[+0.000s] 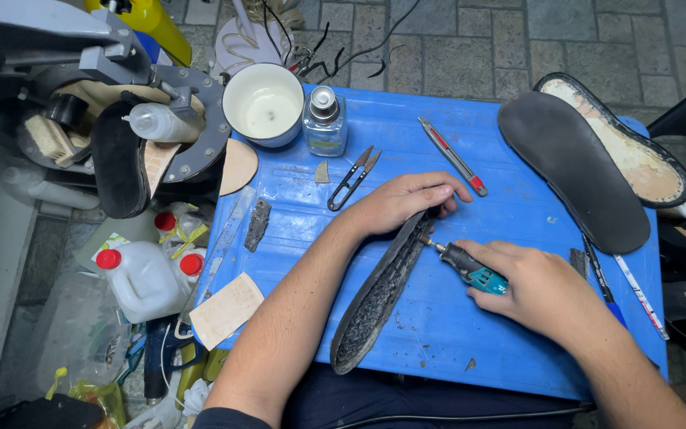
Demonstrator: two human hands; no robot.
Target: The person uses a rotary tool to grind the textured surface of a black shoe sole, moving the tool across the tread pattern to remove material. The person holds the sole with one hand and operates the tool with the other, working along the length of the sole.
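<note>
Shoe sole [379, 298], black, worn, lies diagonally on blue worktop [438, 334], centre-near, toe end toward near-left edge. Left hand [402, 202] pressed flat over its far end, fingers curled over the edge, pinning it down. Right hand [537, 290] clamped round a small rotary tool [470, 270] w/ teal body; bit tip touching sole's edge just beside left hand's fingers. Hands close together, not touching.

Far side of worktop: thread snips [351, 179], red utility knife [454, 156], clear glass bottle [325, 121], white cup [263, 103]. Far right: two more soles [589, 159], one black stacked partly over a tan-faced one. Right edge: pens/pencils [629, 286]. Left edge: tan scrap pieces [226, 308], dark scrap [257, 224]. Off worktop at left: white jugs w/ red caps [144, 278], grey machine [121, 103] holding another sole.
</note>
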